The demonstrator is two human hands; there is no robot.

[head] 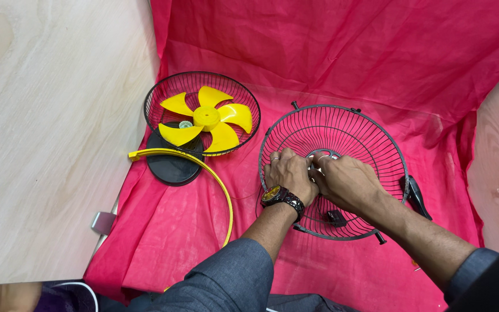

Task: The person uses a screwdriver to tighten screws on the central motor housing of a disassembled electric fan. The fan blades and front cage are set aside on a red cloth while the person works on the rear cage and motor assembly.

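Wire fan guard (365,136) lies on the red cloth (376,52) toward the bench's right edge, and you press both hands at its hub: your left hand (289,173) with fingers curled on the wires, your right hand (345,182) closed around the center. Toward the left edge sits a second guard (163,95) holding the yellow blade (208,118), a yellow rim ring (223,190) beside it.

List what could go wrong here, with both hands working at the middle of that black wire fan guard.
1. Both the left hand and the right hand press at the centre of the round black wire fan guard; fingers could get pinched between its thin wires.
2. The guard lies on loose, wrinkled red cloth, so it might slide or tip.
3. The curved yellow plastic rim band lies beside the left forearm and could be knocked.
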